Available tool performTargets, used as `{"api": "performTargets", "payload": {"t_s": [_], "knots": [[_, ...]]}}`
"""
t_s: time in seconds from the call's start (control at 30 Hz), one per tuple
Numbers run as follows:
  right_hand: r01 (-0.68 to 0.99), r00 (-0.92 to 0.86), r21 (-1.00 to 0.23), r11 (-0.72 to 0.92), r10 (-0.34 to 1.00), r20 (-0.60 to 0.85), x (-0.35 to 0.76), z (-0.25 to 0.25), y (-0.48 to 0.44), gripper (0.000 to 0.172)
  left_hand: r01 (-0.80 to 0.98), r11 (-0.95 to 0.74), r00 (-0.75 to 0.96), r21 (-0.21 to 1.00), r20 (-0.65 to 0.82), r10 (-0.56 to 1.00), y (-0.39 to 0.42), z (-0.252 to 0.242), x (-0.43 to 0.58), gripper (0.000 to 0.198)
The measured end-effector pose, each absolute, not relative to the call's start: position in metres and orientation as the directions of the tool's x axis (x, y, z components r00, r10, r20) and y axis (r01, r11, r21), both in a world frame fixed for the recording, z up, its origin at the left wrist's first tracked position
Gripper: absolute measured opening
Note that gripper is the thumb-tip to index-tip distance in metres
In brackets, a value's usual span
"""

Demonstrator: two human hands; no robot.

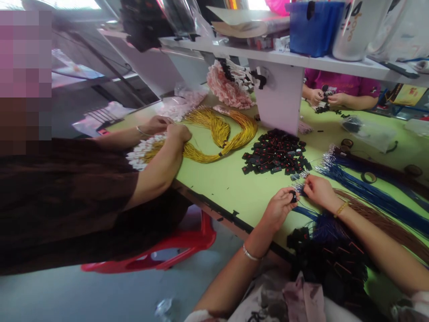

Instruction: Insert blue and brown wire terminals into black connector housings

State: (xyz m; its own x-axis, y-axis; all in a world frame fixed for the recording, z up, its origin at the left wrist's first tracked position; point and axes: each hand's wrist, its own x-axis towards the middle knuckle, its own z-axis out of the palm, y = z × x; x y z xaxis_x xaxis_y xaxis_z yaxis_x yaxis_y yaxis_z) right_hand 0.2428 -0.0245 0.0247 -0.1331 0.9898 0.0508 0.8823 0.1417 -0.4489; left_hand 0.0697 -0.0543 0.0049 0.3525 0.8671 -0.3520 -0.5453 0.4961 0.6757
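My left hand (279, 206) is closed, with a small black plastic connector housing (294, 197) pinched between thumb and fingers. Close by on the right, my right hand (319, 191) pinches a thin wire whose tip is mostly hidden by the fingers. Silvery crimped wire ends (298, 188) show between the two hands. Under my right wrist runs a bundle of dark blue wires (326, 227). A mass of black connectors (330, 264) hangs at the table edge by my lap. Just beyond my hands lies a heap of loose black connector housings (276, 152).
On the right lie blue wires (365, 190), brown wires (378, 219) and a tape roll (368, 177). A co-worker's hands (177, 132) handle yellow wires (214, 134) at left. Another person (342, 89) sits across. A shelf (268, 58) overhangs the green table; a red stool (187, 246) stands below.
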Motion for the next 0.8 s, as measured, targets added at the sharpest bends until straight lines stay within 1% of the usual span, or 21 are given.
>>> {"api": "performTargets", "payload": {"t_s": [0.03, 0.07, 0.17, 0.27, 0.43, 0.6, 0.8], "knots": [[0.899, -0.112, -0.420, 0.125, 0.992, 0.054, 0.243, 0.026, -0.025, 0.011, -0.547, 0.494, 0.348, 0.676, -0.353, 0.868, -0.054, 0.005, 0.070, 0.025], [0.899, -0.104, -0.421, 0.119, 0.993, 0.058, 0.243, 0.027, -0.026, 0.013, -0.549, 0.493, 0.344, 0.675, -0.355, 0.869, -0.054, 0.006, 0.071, 0.024], [0.862, -0.112, -0.491, 0.128, 0.992, 0.062, 0.244, 0.033, -0.031, 0.015, -0.560, 0.499, 0.347, 0.661, -0.360, 0.866, -0.054, 0.007, 0.072, 0.022], [0.839, -0.089, -0.534, 0.104, 0.995, 0.054, 0.244, 0.037, -0.037, 0.016, -0.568, 0.513, 0.365, 0.644, -0.361, 0.858, -0.053, 0.006, 0.073, 0.021], [0.753, -0.192, -0.637, 0.164, 0.981, 0.027, 0.242, 0.041, -0.048, 0.018, -0.590, 0.530, 0.395, 0.609, -0.356, 0.847, -0.052, 0.002, 0.076, 0.019], [0.756, -0.238, -0.629, 0.181, 0.971, -0.007, 0.238, 0.045, -0.055, 0.016, -0.600, 0.534, 0.414, 0.596, -0.340, 0.845, -0.052, 0.000, 0.078, 0.018], [0.768, -0.239, -0.605, 0.209, 0.970, 0.032, 0.236, 0.041, -0.056, 0.018, -0.592, 0.529, 0.413, 0.608, -0.335, 0.847, -0.052, 0.001, 0.078, 0.020]]}}
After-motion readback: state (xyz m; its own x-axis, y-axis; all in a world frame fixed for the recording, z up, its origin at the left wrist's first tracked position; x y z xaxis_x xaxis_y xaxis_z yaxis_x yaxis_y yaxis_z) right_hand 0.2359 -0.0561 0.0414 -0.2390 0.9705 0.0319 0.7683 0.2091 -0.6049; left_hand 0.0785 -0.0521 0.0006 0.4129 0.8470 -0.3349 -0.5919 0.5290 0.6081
